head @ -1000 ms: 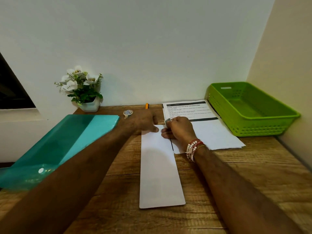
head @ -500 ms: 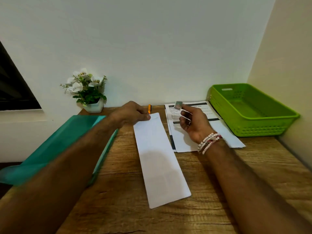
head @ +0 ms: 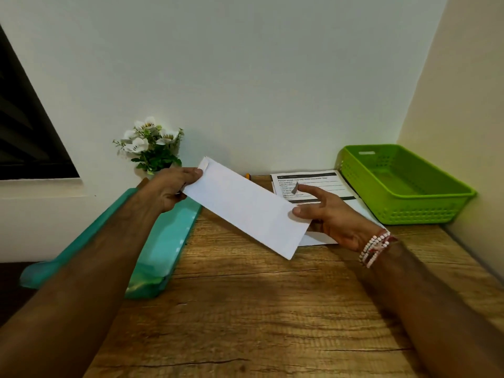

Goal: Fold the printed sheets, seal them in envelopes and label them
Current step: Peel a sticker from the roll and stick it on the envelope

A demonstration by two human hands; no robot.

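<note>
Left hand (head: 174,189): grasping; thumb on top and fingers under the far left end of the envelope (head: 245,205).

Right hand (head: 334,218): grasping; thumb on top of the near right end of the envelope, most fingers hidden behind it. Index finger straight and pointing up and left, with a small grey scrap (head: 294,188) at its tip. What the scrap is cannot be told.

Envelope: white, long, plain side facing up. Held between both hands above the table (head: 245,309), slanting from far left to near right. A narrow flap edge shows at the far left corner.

Sheets (head: 316,182): printed, with dark header bars, lying flat on the table behind the right hand, just beside the basket. The envelope's right end and the right hand cover part of them.

Basket (head: 403,203): green plastic, perforated walls, at the right rear corner of the table against the wall.

Folder (head: 163,241): teal, translucent, on the left edge of the table, partly under the left forearm.

Plant (head: 152,148): white flowers, green leaves, at the rear left by the wall; pot mostly hidden by the left hand.

Pen (head: 247,175): orange tip only, showing behind the envelope.

Bracelets (head: 376,246): beaded, white and red, on the right wrist.
</note>
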